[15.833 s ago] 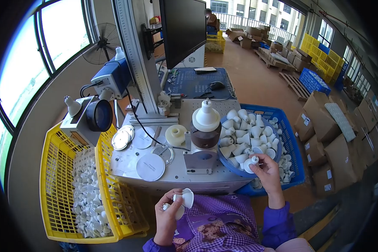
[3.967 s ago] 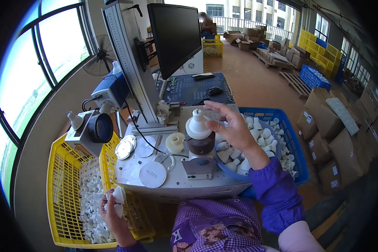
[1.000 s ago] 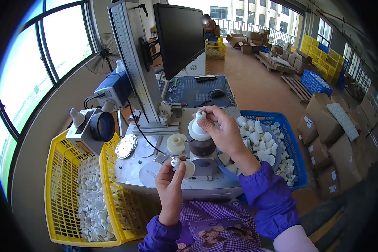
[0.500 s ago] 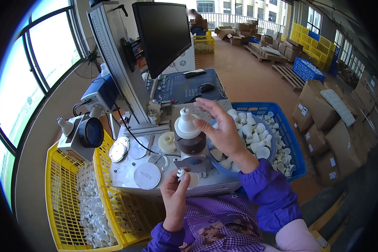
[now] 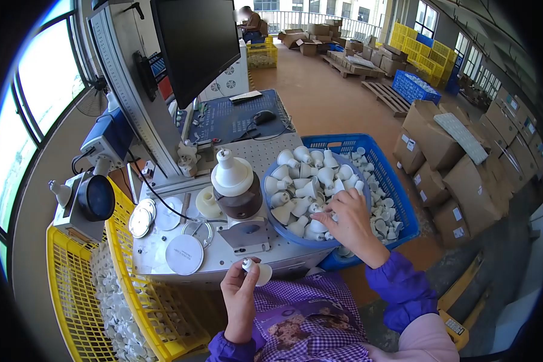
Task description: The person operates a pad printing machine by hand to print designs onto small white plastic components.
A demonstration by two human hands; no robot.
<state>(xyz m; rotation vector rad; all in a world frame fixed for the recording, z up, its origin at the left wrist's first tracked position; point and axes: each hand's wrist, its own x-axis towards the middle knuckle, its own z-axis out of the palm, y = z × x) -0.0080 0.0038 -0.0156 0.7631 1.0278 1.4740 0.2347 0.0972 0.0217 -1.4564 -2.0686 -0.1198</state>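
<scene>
My left hand grips a white lamp housing by its narrow end, thumb and fingers closed on it, in front of the machine's worktop. Over the right side of a round blue basin full of white lamp housings, my right hand reaches down with thumb and fingers apart. Its fingertips are among the topmost pieces, and I see nothing held between them. Another white lamp housing stands upright, pins upward, on the dark round fixture left of the basin.
A blue crate of similar housings surrounds the basin's right side. At the lower left stands a yellow crate of white parts. A lens head, a monitor and flat discs are on the left. Cardboard boxes lie right.
My right hand has left the housing on the fixture and moved right and down to the basin. My left hand keeps its lamp housing. The view has shifted right.
</scene>
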